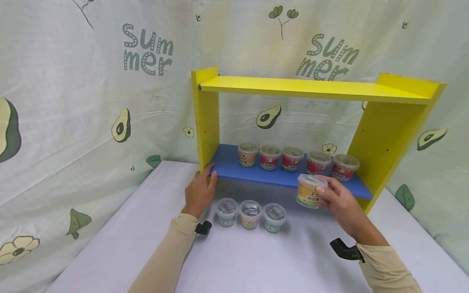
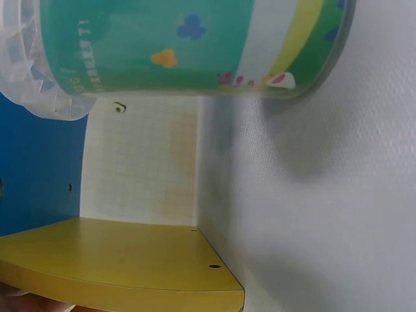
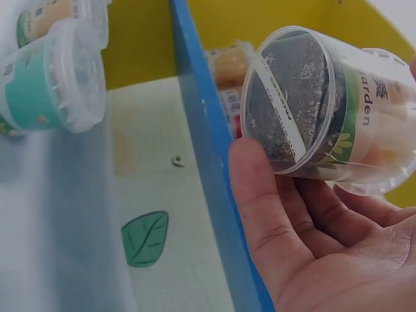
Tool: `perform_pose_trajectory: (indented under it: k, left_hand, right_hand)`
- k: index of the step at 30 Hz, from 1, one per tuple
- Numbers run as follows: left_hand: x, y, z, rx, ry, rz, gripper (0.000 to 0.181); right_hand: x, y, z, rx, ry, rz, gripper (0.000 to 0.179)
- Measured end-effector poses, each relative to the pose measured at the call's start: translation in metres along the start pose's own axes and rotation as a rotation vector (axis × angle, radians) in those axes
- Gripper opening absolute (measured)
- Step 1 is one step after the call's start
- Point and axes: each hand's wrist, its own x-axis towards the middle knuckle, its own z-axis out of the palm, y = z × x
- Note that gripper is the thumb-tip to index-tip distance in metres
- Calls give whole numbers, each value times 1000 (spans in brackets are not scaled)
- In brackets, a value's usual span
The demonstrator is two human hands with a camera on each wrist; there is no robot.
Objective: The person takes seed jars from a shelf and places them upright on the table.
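My right hand (image 1: 342, 205) holds a clear plastic lidded cup (image 1: 308, 193) with a yellow-orange label, between thumb and fingers, in front of the shelf's blue board. Dark, grainy stuff shows through the base of this cup (image 3: 292, 97) in the right wrist view. My left hand (image 1: 199, 193) grips the lower left corner of the yellow and blue shelf (image 1: 253, 174), by its side panel. On the blue board stands a row of cups: an orange-labelled cup (image 1: 247, 155) at the left, then several red-labelled cups (image 1: 270, 158).
Three lidded cups stand on the white table (image 1: 234, 264) before the shelf: a teal cup (image 1: 227, 212), a peach cup (image 1: 250, 215) and another teal cup (image 1: 274, 218). A yellow top board (image 1: 293, 86) spans above the row. Patterned cloth (image 1: 157, 101) hangs behind.
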Motion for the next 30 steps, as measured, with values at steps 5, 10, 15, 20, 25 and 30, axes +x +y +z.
perform_pose_trajectory:
  k: [5, 10, 15, 20, 25, 30]
  left_hand:
    - [-1, -2, 3, 12, -18, -10, 55]
    - [-1, -3, 4, 7, -6, 1, 55]
    - [0, -2, 3, 12, 8, 10, 55]
    - [1, -2, 3, 8, 5, 13, 56]
    - [2, -2, 3, 1, -3, 5, 58]
    - [3, -2, 0, 6, -9, -6, 56]
  right_hand:
    - [-5, 10, -3, -36, 2, 57, 58]
    - [-6, 19, -7, -66, -6, 84, 59]
    - [-5, 25, -9, -41, -27, 90, 58]
    - [-5, 29, -12, -36, -53, 81, 58]
    - [-5, 33, -16, -61, -59, 68, 55]
    - [-4, 39, -19, -95, -97, 65, 51]
